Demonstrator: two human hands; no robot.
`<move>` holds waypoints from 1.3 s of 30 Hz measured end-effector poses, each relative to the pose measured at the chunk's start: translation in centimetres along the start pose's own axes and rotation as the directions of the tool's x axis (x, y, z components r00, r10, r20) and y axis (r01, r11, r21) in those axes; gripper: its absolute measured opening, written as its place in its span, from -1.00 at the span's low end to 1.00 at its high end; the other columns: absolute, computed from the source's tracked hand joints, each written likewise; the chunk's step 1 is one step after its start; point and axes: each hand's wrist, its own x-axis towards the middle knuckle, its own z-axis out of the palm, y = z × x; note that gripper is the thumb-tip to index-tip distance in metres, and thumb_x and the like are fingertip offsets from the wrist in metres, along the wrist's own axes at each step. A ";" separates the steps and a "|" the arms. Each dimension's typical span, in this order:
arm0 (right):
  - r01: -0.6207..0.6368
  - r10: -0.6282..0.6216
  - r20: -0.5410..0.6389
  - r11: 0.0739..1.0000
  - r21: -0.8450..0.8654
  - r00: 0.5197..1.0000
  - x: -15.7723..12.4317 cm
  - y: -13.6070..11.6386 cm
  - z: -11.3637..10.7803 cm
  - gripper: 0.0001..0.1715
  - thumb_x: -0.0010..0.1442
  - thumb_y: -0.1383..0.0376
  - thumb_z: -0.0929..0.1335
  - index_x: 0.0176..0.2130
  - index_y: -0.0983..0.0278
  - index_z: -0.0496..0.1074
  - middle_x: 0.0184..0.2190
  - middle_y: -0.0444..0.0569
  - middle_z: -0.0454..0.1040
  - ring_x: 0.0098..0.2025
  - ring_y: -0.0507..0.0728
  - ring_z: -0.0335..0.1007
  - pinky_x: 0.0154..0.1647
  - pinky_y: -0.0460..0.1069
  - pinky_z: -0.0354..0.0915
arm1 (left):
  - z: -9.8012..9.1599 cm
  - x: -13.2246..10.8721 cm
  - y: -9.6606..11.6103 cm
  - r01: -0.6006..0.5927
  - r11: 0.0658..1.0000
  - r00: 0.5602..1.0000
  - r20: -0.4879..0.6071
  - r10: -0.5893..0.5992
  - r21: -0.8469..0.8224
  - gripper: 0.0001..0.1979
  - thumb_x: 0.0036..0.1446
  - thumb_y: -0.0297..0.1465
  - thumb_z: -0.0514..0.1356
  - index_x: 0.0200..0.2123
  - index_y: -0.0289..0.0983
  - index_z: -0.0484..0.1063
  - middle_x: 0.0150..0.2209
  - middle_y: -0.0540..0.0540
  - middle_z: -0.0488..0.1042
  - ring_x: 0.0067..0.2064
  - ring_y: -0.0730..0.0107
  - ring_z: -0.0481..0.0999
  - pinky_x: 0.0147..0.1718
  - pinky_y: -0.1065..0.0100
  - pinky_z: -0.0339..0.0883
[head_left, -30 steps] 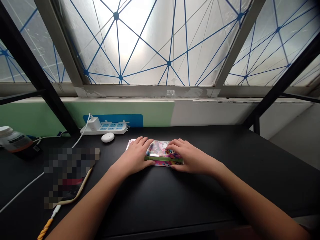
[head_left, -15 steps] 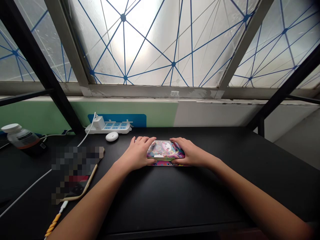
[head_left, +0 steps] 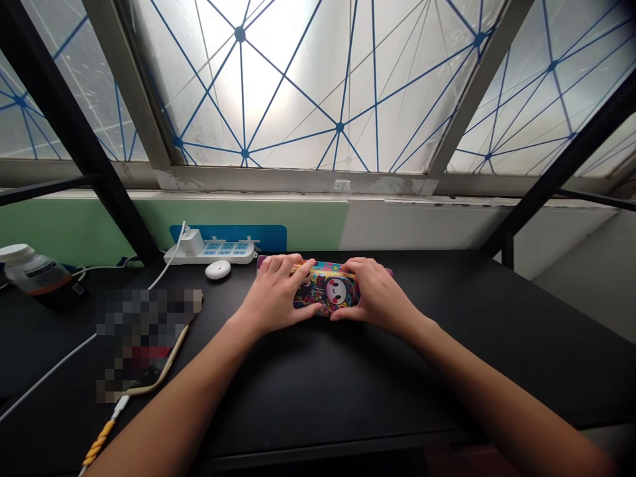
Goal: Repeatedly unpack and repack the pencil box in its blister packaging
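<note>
A flat, oblong, brightly coloured box printed with a round white cartoon face is in front of me at the back of the black desk. My left hand grips its left part, fingers over the far edge and thumb along the near side. On the right part, my right hand holds it in the same way. The thumbs point towards each other across the near side. Both ends of the box are partly hidden behind my hands. Whether its underside touches the desk, I cannot tell.
A white power strip with a plug and a small round white case are left of the box. Further left lie a blurred-out device with a cable and a white-capped bottle. Black frame bars slant at both sides.
The box has turned in my hands, so a different printed face with a round cartoon head now shows. Both hands have shifted slightly up in the view with it.
</note>
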 end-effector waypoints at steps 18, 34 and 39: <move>0.124 -0.083 0.283 0.983 -0.132 0.956 -1.1 -3.8 1.1 -0.38 0.22 0.13 0.43 0.20 0.28 0.33 0.17 0.24 0.42 0.19 0.44 0.32 0.12 0.29 0.30 | -1.6 -0.2 1.2 0.065 0.994 0.964 0.253 -0.085 0.086 -0.60 0.01 -0.11 0.41 -0.18 -0.21 0.44 -0.20 -0.19 0.58 -0.11 -0.05 0.56 -0.04 0.05 0.31; -0.022 -0.072 0.534 0.986 0.167 0.843 -2.3 2.8 -0.8 -0.20 0.29 -0.12 0.30 0.40 -0.08 0.03 0.44 -0.09 -0.01 0.44 0.37 -0.10 0.38 0.36 -0.02 | 1.2 -1.1 -2.5 0.317 0.943 0.858 0.455 -0.240 -0.100 0.13 -0.06 0.38 0.05 0.42 -0.16 -0.03 0.44 -0.27 -0.03 0.44 -0.20 -0.10 0.28 -0.38 -0.30; -0.075 0.038 0.446 0.995 0.065 0.894 -4.7 6.8 -2.7 -0.41 0.31 -0.09 0.28 0.22 0.05 0.39 0.30 0.01 0.31 0.35 0.37 0.15 0.31 0.35 0.13 | 0.1 -0.7 -2.2 0.199 0.974 0.916 0.373 -0.147 -0.105 0.04 0.01 0.32 0.09 0.36 -0.26 0.14 0.44 -0.36 -0.07 0.45 -0.19 -0.13 0.33 -0.29 -0.32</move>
